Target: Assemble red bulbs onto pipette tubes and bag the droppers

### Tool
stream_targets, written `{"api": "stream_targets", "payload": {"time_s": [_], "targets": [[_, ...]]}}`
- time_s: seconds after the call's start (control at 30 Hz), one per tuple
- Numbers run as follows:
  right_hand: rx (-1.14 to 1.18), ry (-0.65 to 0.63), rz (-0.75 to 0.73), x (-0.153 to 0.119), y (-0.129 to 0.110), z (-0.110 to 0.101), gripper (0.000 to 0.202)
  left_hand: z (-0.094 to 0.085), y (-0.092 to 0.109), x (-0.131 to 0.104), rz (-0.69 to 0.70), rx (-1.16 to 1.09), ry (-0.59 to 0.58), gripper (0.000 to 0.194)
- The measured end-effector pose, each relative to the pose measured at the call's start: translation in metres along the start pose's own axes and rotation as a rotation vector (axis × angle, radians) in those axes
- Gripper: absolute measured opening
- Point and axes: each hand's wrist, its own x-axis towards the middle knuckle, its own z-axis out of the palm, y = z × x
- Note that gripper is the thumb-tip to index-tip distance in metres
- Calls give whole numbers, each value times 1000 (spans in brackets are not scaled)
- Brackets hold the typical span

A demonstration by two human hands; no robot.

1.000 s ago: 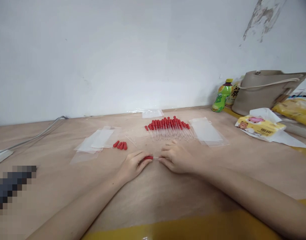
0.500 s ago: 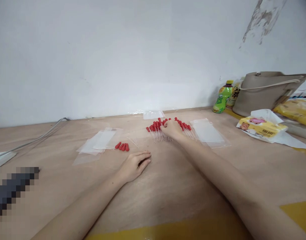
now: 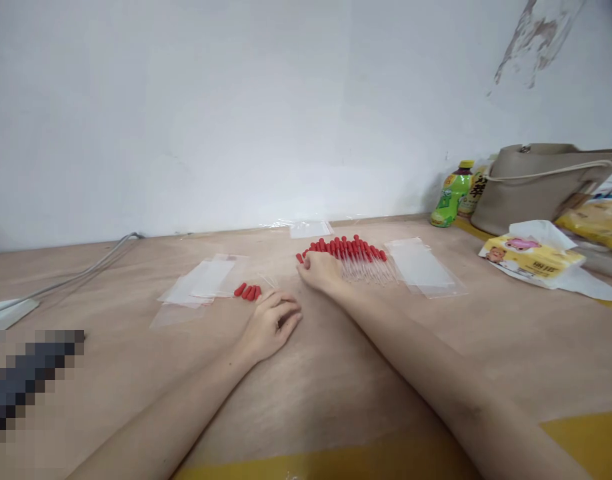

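A row of droppers (image 3: 369,261) with red rubber bulbs and thin clear tubes lies on the table, bulbs toward the wall. My right hand (image 3: 320,270) is at the left end of this row, its fingers curled together among the bulbs. Whatever the fingertips may hold is hidden. Resting on the table nearer to me is my left hand (image 3: 271,327), its fingers loosely bent and apart, with nothing in it. Just beyond it lie several loose red rubber bulbs (image 3: 247,291) and a few thin clear tubes (image 3: 269,281).
Clear plastic bags (image 3: 203,280) lie at the left, more bags (image 3: 422,265) right of the droppers, and another bag (image 3: 311,229) by the wall. Farther right stand a green bottle (image 3: 452,195), a tissue pack (image 3: 531,257) and a grey-beige bag (image 3: 529,190). A cable (image 3: 99,265) runs along the left.
My right hand has moved left, from over the middle of the dropper row to its left end. The left hand's fingers have shifted slightly toward the loose bulbs and tubes.
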Motion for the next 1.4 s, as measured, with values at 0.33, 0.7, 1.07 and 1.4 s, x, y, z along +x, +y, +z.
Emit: {"api": "stream_targets", "payload": {"time_s": [0.33, 0.7, 1.07, 1.4], "targets": [[117, -164, 35, 13, -50, 40, 31, -27, -48, -6, -517, 548, 178, 25], [127, -168, 59, 4, -45, 35, 20, -31, -62, -6, -747, 615, 6, 31], [259, 73, -298, -65, 38, 0, 10, -27, -54, -6, -455, 422, 283, 23], [186, 59, -479, -90, 84, -30, 8, 0, 7, -5, -134, 48, -32, 20]]}}
